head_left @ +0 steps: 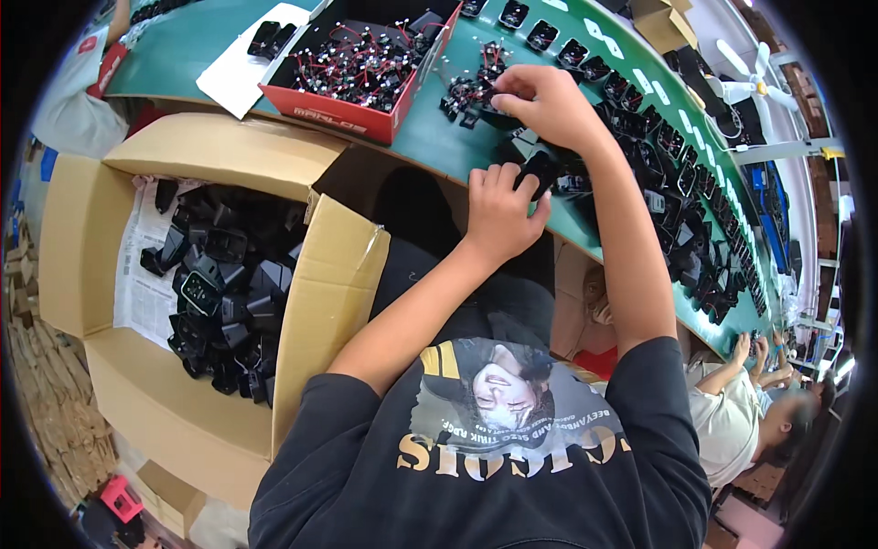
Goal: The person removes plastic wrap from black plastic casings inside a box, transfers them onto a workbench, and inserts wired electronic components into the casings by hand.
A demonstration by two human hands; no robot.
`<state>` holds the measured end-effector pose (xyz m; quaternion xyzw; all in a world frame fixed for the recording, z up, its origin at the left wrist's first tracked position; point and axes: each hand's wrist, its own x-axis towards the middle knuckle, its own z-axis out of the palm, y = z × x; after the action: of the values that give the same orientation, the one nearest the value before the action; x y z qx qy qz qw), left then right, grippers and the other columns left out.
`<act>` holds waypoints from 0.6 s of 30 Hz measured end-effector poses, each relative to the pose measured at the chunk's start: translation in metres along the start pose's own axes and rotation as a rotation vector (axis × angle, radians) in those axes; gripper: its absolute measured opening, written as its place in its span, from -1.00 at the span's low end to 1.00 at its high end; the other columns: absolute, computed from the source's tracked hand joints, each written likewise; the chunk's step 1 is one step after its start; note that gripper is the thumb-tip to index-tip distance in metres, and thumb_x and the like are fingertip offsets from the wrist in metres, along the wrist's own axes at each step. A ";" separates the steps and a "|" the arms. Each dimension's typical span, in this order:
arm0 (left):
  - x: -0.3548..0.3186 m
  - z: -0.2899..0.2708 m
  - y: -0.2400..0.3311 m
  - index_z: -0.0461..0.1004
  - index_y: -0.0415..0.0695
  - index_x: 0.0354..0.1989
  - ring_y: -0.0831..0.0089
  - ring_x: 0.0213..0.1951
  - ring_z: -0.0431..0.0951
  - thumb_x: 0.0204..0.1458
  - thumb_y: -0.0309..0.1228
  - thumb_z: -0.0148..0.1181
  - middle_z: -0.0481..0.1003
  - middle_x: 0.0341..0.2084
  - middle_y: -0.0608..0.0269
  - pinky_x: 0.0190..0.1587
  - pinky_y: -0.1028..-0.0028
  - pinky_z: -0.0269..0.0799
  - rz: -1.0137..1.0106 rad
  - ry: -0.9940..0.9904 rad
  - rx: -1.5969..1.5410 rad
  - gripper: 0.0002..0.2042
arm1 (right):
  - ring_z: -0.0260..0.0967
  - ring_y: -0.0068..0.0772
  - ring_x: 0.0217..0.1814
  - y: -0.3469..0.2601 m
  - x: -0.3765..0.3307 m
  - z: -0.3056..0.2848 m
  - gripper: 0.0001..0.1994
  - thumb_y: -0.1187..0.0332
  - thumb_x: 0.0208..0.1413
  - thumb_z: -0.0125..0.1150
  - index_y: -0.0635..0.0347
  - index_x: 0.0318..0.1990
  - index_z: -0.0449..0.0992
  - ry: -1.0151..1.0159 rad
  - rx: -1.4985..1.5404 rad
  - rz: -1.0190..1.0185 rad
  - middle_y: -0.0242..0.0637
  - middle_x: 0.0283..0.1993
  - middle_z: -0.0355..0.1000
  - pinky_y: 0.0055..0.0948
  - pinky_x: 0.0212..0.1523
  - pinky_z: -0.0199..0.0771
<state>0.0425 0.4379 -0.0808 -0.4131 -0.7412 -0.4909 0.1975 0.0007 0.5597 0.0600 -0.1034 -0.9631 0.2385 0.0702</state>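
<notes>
My left hand (501, 212) is at the edge of the green table, its fingers closed on a black plastic housing (538, 172). Farther forward, my right hand (551, 102) reaches over a small heap of wired parts (466, 95) with red leads. Its thumb and forefinger are pinched together; whatever lies between them is too small to make out. Just past my left fingertips, more black housings (521, 145) rest on the table.
A red box (340, 122) full of wired parts stands left of my right hand. Black housings fill an open carton (340, 302) on my left. Rows of black parts (672, 183) cover the green table (430, 146) to the right. Other people work at both ends.
</notes>
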 end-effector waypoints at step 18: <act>0.035 -0.074 0.058 0.58 -0.16 -0.17 0.29 -0.47 0.27 -0.30 -0.35 0.31 0.35 -0.45 0.25 -0.38 0.38 0.24 0.292 -0.168 -0.319 -0.60 | 0.48 -0.37 -0.39 -0.005 -0.188 -0.033 -0.79 0.69 -0.14 0.37 0.29 -0.29 0.65 0.636 0.039 -0.406 -0.21 -0.29 0.60 -0.55 -0.38 0.50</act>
<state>0.0606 0.3966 0.0090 -0.5814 -0.6004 -0.5318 0.1365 0.1878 0.5267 0.0756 0.0218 -0.8893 0.1939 0.4137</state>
